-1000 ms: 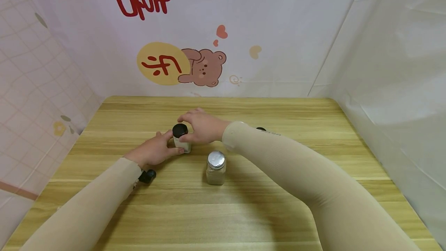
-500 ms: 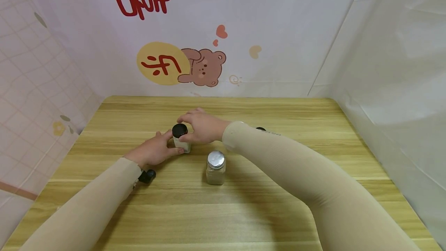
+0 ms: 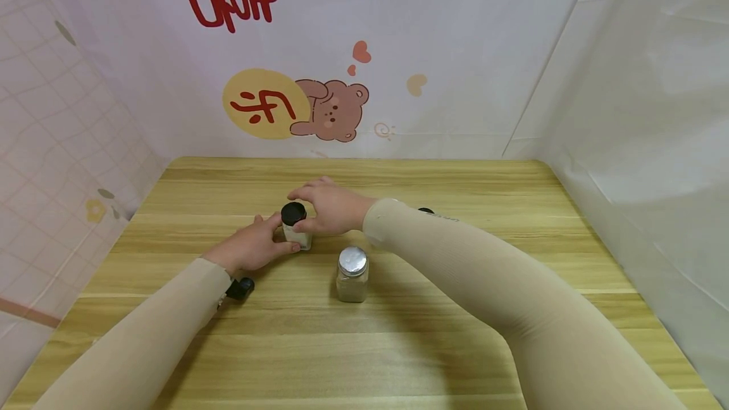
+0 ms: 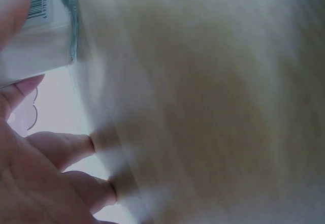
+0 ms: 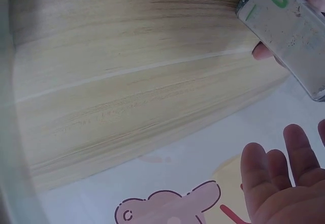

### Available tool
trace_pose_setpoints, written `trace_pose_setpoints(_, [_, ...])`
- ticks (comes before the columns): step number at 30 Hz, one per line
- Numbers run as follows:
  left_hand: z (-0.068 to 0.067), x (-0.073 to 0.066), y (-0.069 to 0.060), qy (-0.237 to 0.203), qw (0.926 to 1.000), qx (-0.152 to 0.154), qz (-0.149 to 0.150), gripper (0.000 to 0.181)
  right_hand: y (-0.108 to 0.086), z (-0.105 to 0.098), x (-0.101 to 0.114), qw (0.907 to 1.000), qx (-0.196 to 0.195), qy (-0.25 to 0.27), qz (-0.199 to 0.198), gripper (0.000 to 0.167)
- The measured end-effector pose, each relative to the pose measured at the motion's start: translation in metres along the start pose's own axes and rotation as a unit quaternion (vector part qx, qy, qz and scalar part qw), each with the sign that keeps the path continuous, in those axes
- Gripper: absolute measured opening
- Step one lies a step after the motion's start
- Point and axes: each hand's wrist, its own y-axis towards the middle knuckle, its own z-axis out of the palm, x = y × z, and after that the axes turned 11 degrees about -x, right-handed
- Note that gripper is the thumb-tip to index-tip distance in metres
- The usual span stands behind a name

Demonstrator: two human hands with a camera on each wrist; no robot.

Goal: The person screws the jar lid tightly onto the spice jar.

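Observation:
A glass jar (image 3: 302, 238) with a black lid (image 3: 293, 214) stands upright left of the table's middle. My left hand (image 3: 253, 247) holds its body low down, thumb in front; in the left wrist view that hand (image 4: 45, 168) has its thumb over the barcode side of the jar (image 4: 38, 51). My right hand (image 3: 336, 209) is around the lid from the right, thumb at its front edge and fingers behind. The right wrist view shows several loosely extended fingers of this hand (image 5: 284, 193) apart from the jar body (image 5: 294, 36); the lid is outside that view.
A silver-lidded jar (image 3: 352, 280) stands nearer the front on the wooden table (image 3: 319, 359). Something with a dark top (image 3: 426, 211) shows partly behind my right sleeve. White printed sheets (image 3: 455, 49) enclose the back and sides.

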Motion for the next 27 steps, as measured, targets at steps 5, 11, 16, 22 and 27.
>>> trace_pose_setpoints(5, [0.0007, 0.0006, 0.0002, 0.003, 1.0000, -0.001, -0.003, 0.090, 0.0006, 0.0004, -0.0009, 0.9999, -0.003, 0.001, -0.009, 0.056])
trace_pose_setpoints(11, [0.0011, 0.0009, 0.0004, 0.010, 0.9999, -0.002, -0.002, 0.089, 0.0002, 0.0004, -0.0004, 1.0000, -0.004, 0.001, 0.008, 0.057])
trace_pose_setpoints(16, [0.0011, 0.0008, 0.0003, 0.012, 0.9999, -0.002, 0.001, 0.088, 0.0000, -0.0001, -0.0005, 0.9999, -0.005, -0.005, -0.009, 0.061])
trace_pose_setpoints(22, [0.0005, 0.0005, -0.0003, 0.011, 0.9999, -0.001, 0.000, 0.088, -0.0002, -0.0001, -0.0003, 0.9998, -0.010, -0.006, -0.016, 0.054])
trace_pose_setpoints(27, [0.0003, -0.0003, -0.0003, 0.011, 0.9999, 0.000, -0.003, 0.089, -0.0005, -0.0006, 0.0002, 1.0000, -0.007, 0.006, 0.001, 0.057])
